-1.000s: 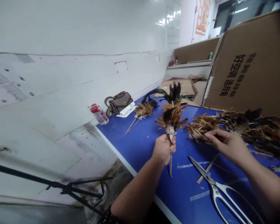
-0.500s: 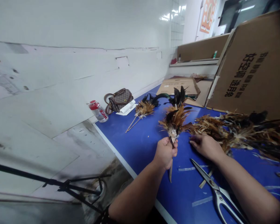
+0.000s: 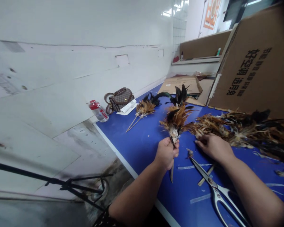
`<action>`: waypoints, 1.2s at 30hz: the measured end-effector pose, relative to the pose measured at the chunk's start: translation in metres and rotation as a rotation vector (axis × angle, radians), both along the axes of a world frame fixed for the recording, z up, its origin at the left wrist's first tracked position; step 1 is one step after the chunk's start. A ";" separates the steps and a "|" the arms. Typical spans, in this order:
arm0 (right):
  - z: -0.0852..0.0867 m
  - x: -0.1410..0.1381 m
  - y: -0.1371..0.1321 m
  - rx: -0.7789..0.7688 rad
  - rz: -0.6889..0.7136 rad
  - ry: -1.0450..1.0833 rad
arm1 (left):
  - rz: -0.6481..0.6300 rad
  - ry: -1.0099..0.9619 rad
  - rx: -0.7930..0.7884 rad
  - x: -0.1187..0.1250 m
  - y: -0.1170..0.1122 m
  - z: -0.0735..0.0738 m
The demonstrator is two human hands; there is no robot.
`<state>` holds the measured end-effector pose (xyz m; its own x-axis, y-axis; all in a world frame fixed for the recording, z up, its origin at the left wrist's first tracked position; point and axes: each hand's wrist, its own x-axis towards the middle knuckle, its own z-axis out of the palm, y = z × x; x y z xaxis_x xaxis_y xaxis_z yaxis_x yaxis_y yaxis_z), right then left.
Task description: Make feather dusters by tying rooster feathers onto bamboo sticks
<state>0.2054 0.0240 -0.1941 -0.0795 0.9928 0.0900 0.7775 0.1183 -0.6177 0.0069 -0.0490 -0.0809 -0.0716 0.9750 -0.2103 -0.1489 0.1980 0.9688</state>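
Note:
A bundle of brown and black feathers on a thin stick, like a feather duster point(image 3: 177, 118), stands up from my left hand point(image 3: 167, 153), whose fingers are wrapped round its stick below the pale bound base. My right hand point(image 3: 215, 146) is at the near edge of a pile of loose feathers point(image 3: 241, 130). Its fingers are bent towards the thumb, and the feathers partly hide the fingertips. Below it lie large metal scissors point(image 3: 215, 187), blades nearly closed, with a small feathery scrap point(image 3: 190, 153) at their tip. Clear strips point(image 3: 200, 198) and a short flat stick point(image 3: 205, 176) lie beside them.
Two finished-looking feather bundles on sticks point(image 3: 144, 108) lie farther back on the blue table point(image 3: 132, 142). Behind them are a brown handbag point(image 3: 121, 100), white paper and a red-capped bottle point(image 3: 98, 111). A large cardboard box point(image 3: 253, 69) borders the right side; flat cardboard point(image 3: 177, 84) lies behind.
My right hand has moved slightly right against the feather pile. A small feathery scrap now shows at the scissors' tip. My left hand keeps its hold on the feather duster.

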 end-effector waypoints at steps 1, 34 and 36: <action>0.000 -0.004 -0.001 -0.008 0.003 -0.018 | 0.002 -0.001 0.000 0.001 -0.001 0.000; 0.081 -0.051 -0.061 -0.143 0.260 1.192 | -0.071 0.050 0.232 0.019 -0.012 -0.014; 0.083 -0.048 -0.060 -0.123 0.233 1.157 | -0.094 0.050 0.228 0.018 -0.013 -0.013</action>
<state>0.1573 -0.0363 -0.1113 -0.1933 0.9723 0.1318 -0.2830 0.0734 -0.9563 0.0252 -0.0616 -0.0943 0.0171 0.9997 0.0169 -0.0913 -0.0152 0.9957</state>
